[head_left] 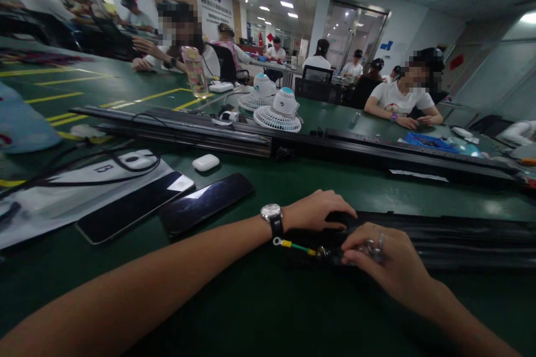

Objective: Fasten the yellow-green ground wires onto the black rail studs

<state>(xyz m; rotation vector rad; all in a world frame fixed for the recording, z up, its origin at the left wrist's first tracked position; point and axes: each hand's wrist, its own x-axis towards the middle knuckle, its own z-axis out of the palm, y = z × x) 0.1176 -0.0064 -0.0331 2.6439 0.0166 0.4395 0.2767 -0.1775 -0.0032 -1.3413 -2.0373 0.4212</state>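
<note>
A long black channel-like strip (473,237) lies on the green table in front of me. My left hand (320,211), wearing a watch (272,213), curls its fingers over the near-left end of that strip. A short green-and-yellow wire (299,247) with a ring terminal (277,241) sticks out leftward from this end, fixed near a small brass-coloured fitting (321,252). Just right of the fitting, my right hand (391,251) is closed in a pinch, thumb and index finger at the strip. Small silvery metal parts (371,248) show among its fingers; their exact kind is unclear.
Two dark phones (136,206) and a white earbud case (205,163) lie to the left. Long black bars (377,156) cross the table behind my hands. Beyond stand white fans (280,111), a bottle (195,72) and a blue tray (431,142). Several people sit around.
</note>
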